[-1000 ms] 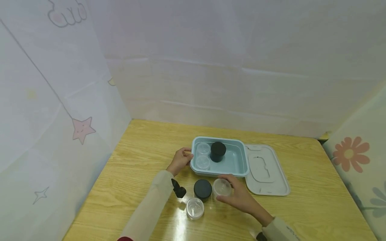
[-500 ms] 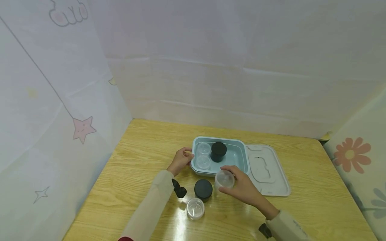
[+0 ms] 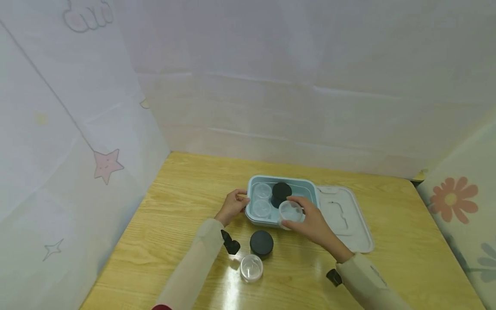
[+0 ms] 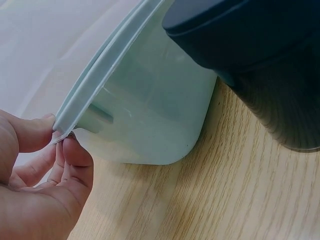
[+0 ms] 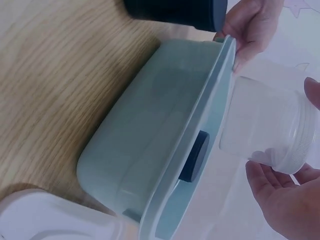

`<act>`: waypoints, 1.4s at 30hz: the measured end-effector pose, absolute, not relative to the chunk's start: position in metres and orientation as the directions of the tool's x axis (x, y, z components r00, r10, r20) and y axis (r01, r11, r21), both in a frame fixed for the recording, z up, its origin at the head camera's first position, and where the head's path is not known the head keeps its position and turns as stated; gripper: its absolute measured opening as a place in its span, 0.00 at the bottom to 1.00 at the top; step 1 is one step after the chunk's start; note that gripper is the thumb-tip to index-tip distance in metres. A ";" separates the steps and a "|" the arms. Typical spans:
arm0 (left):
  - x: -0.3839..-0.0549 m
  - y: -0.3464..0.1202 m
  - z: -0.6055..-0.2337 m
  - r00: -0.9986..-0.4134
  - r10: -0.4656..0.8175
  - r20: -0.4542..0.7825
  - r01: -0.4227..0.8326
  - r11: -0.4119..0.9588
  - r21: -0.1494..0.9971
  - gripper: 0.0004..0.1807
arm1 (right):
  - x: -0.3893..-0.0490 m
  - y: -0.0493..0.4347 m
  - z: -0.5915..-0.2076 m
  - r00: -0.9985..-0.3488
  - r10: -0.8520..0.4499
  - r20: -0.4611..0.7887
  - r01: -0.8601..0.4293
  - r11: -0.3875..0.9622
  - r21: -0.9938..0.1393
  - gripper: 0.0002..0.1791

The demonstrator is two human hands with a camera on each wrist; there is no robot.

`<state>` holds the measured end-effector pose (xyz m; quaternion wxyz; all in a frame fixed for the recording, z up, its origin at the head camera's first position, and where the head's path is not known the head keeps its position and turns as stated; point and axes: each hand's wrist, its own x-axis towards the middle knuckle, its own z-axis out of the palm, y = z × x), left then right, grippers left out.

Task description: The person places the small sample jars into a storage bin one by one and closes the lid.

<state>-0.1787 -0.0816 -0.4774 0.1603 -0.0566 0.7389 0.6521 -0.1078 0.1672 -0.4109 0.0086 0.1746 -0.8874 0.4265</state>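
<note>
My left hand (image 3: 231, 207) pinches the left rim of the light blue plastic box (image 4: 150, 100), thumb above and fingers below. In my right hand (image 3: 311, 221) is a clear plastic jar (image 5: 267, 122) with a ribbed clear lid, gripped round its sides. The jar hangs over the box's front rim, its base just above the edge in the right wrist view. Inside the box stand two clear jars (image 3: 262, 208) along the left side and a black-lidded jar (image 3: 281, 193) beside them.
On the table in front of the box stand a dark jar (image 3: 261, 243) with a black lid and another clear jar (image 3: 251, 268). A white box lid (image 3: 350, 219) lies flat against the box's right side. A fabric wall rises behind the table.
My right hand has lifted the clear jar from beside the dark jar and carried it away from me, over the box's front rim. The left hand stays on the rim.
</note>
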 end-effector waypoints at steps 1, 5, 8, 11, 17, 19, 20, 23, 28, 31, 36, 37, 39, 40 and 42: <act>-0.179 -0.082 -0.478 -0.942 0.129 -0.310 -0.292 0.143 0.946 0.19 | -0.109 0.167 -0.411 -0.939 -0.300 0.166 -0.317 0.578 -0.752 0.34; -0.179 -0.081 -0.480 -0.941 0.130 -0.313 -0.296 0.137 0.945 0.19 | -0.114 0.168 -0.414 -0.943 -0.286 0.168 -0.313 0.600 -0.736 0.34; -0.179 -0.081 -0.480 -0.940 0.130 -0.317 -0.300 0.132 0.945 0.19 | -0.117 0.169 -0.417 -0.952 -0.266 0.150 -0.288 0.621 -0.729 0.34; -0.179 -0.081 -0.479 -0.940 0.133 -0.313 -0.296 0.134 0.946 0.19 | -0.121 0.169 -0.419 -0.960 -0.253 0.121 -0.259 0.634 -0.728 0.35; -0.180 -0.080 -0.477 -0.946 0.129 -0.296 -0.280 0.132 0.951 0.19 | -0.130 0.171 -0.421 -0.970 -0.235 0.064 -0.201 0.620 -0.758 0.35; -0.180 -0.080 -0.477 -0.948 0.126 -0.292 -0.276 0.131 0.952 0.20 | -0.132 0.170 -0.422 -0.971 -0.234 0.054 -0.189 0.611 -0.769 0.35; -0.180 -0.080 -0.477 -0.949 0.125 -0.289 -0.273 0.131 0.953 0.20 | -0.134 0.170 -0.423 -0.971 -0.232 0.050 -0.185 0.609 -0.772 0.35; -0.179 -0.079 -0.477 -0.949 0.127 -0.290 -0.273 0.132 0.953 0.20 | -0.136 0.170 -0.427 -0.972 -0.230 0.041 -0.174 0.594 -0.785 0.35; -0.177 -0.080 -0.478 -0.948 0.134 -0.289 -0.272 0.131 0.953 0.20 | -0.138 0.167 -0.434 -0.976 -0.220 0.007 -0.138 0.584 -0.800 0.36; -0.176 -0.081 -0.476 -0.948 0.140 -0.286 -0.270 0.122 0.955 0.21 | -0.139 0.164 -0.438 -0.978 -0.208 -0.006 -0.121 0.593 -0.796 0.36; -0.170 -0.081 -0.459 -0.946 0.158 -0.284 -0.264 0.137 0.955 0.21 | -0.141 0.160 -0.446 -0.980 -0.198 0.004 -0.125 0.604 -0.787 0.34; -0.168 -0.080 -0.455 -0.946 0.159 -0.283 -0.262 0.143 0.954 0.21 | -0.142 0.159 -0.447 -0.980 -0.199 0.007 -0.129 0.607 -0.784 0.34; -0.167 -0.080 -0.452 -0.946 0.156 -0.284 -0.262 0.147 0.954 0.21 | -0.143 0.158 -0.450 -0.978 -0.206 0.016 -0.142 0.613 -0.778 0.33; -0.168 -0.080 -0.456 -0.947 0.153 -0.284 -0.262 0.147 0.954 0.21 | -0.144 0.158 -0.451 -0.977 -0.212 0.018 -0.148 0.617 -0.773 0.33; -0.171 -0.080 -0.464 -0.950 0.146 -0.277 -0.257 0.143 0.956 0.21 | -0.145 0.157 -0.454 -0.976 -0.218 0.017 -0.152 0.621 -0.769 0.33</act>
